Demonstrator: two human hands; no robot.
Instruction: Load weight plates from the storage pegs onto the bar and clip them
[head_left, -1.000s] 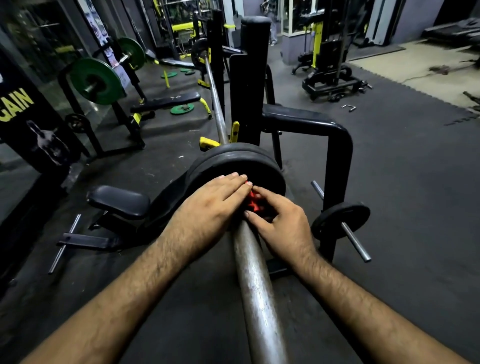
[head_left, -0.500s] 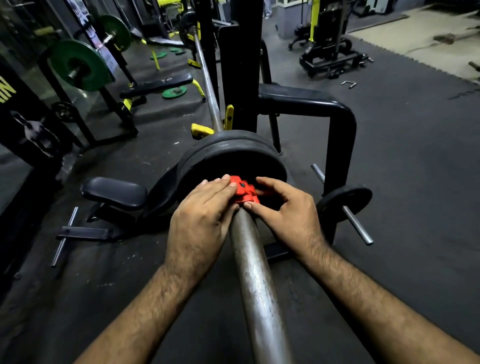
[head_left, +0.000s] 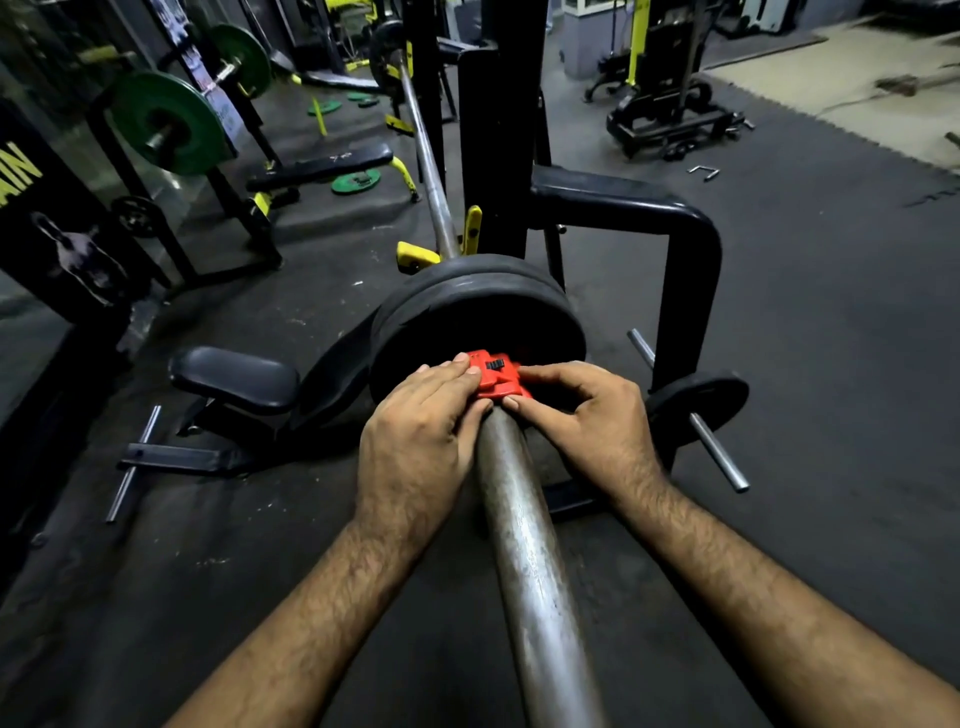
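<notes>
A steel bar runs away from me across the black rack. Two black weight plates sit side by side on its near sleeve. A red clip is around the sleeve, right against the outer plate. My left hand presses on the clip's left side with its fingertips. My right hand pinches the clip's right side between thumb and fingers. The clip's lower half is hidden by my fingers.
A small black plate hangs on a storage peg at the right, beside the rack's black frame. A black padded seat stands at the left. Green plates load another bar at the far left. Dark rubber floor spreads to the right.
The left hand's fingers slid off the top of the clip to its left side, so more of the red clip shows. Both hands stay on it. The camera moved closer.
</notes>
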